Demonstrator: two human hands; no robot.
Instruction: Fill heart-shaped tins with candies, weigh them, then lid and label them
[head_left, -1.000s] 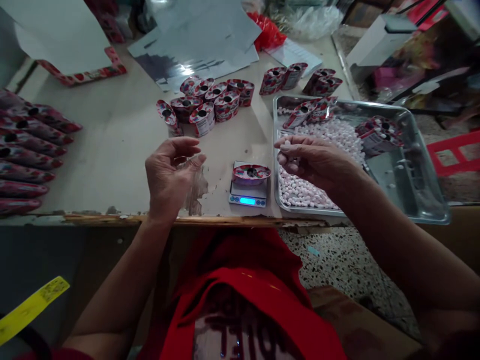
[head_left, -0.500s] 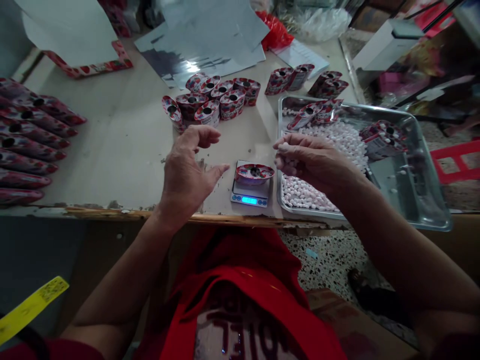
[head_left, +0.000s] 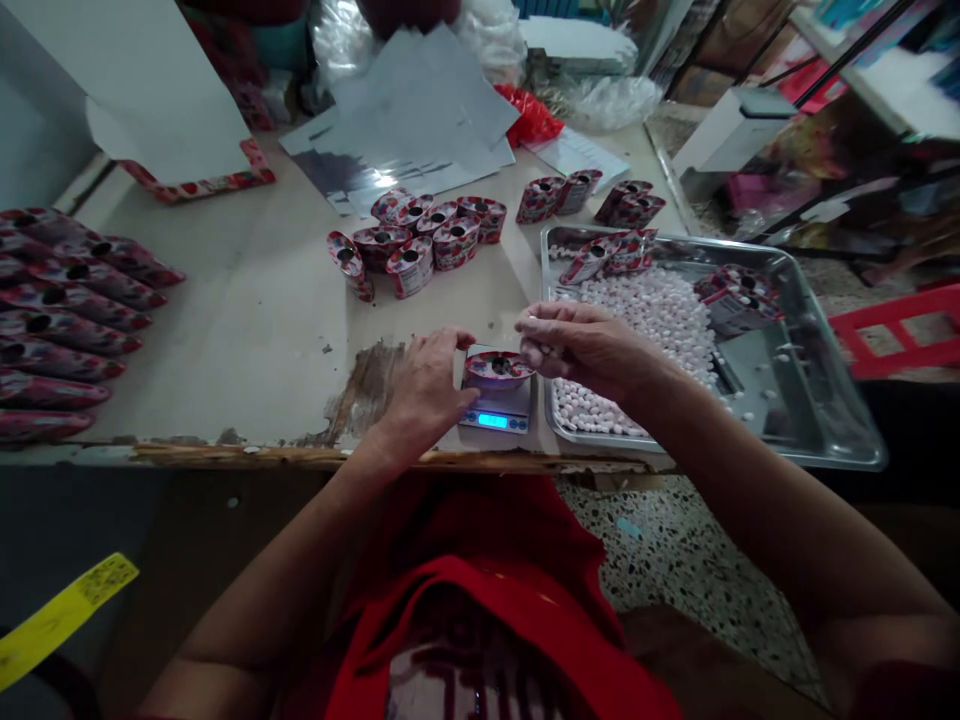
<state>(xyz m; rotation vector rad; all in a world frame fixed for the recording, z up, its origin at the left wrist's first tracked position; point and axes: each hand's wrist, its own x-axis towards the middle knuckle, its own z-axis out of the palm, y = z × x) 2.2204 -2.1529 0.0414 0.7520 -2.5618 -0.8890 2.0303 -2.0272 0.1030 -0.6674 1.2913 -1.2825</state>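
A small digital scale (head_left: 493, 422) with a lit blue display stands near the table's front edge. On it sits an oval red-patterned packet (head_left: 498, 370) with a dark round hole in its top. My left hand (head_left: 427, 385) is beside the packet's left end, thumb and forefinger apart around it; whether they touch it I cannot tell. My right hand (head_left: 581, 345) is closed on several small white candies, its fingertips at the packet's right end. Below that hand lies a metal tray (head_left: 814, 400) with a heap of white candies (head_left: 649, 310).
More patterned packets (head_left: 412, 245) stand in a cluster behind the scale. Further packets (head_left: 559, 195) stand at the back right, and others lie in the tray. Rows of packets (head_left: 67, 330) fill the left side. Silvery sheets (head_left: 420, 110) and a white box (head_left: 172, 100) are behind.
My left hand has come down and right to the packet on the scale. My right hand, still holding candies, has moved left to the packet's right end. The camera view has shifted slightly.
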